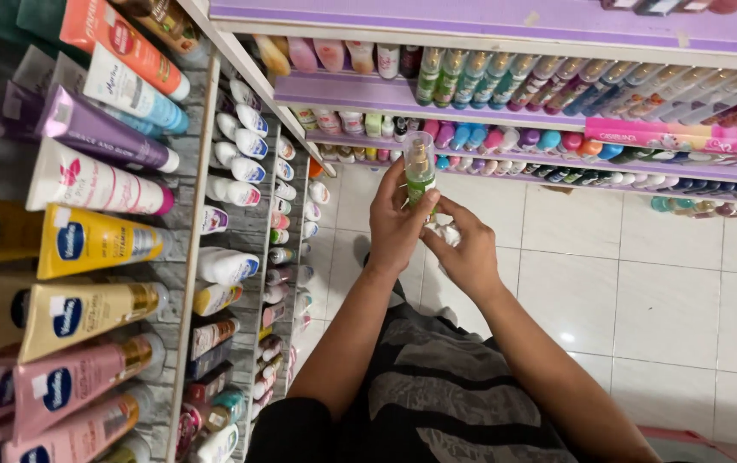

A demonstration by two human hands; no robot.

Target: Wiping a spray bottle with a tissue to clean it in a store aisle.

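My left hand [396,225] grips a small clear spray bottle [420,165] with green liquid and a clear cap, held upright in front of me. My right hand [469,249] is just below and right of it, its thumb and fingers touching the bottle's lower part. A bit of white cloth or tissue [449,233] shows in the right palm. Both forearms reach up from the bottom of the view over my dark patterned top.
Shelves on the left hold lotion tubes [94,244] and rows of small bottles [235,171]. A purple shelf unit [505,21] ahead carries many coloured spray bottles [557,86]. White floor tiles [643,283] lie below.
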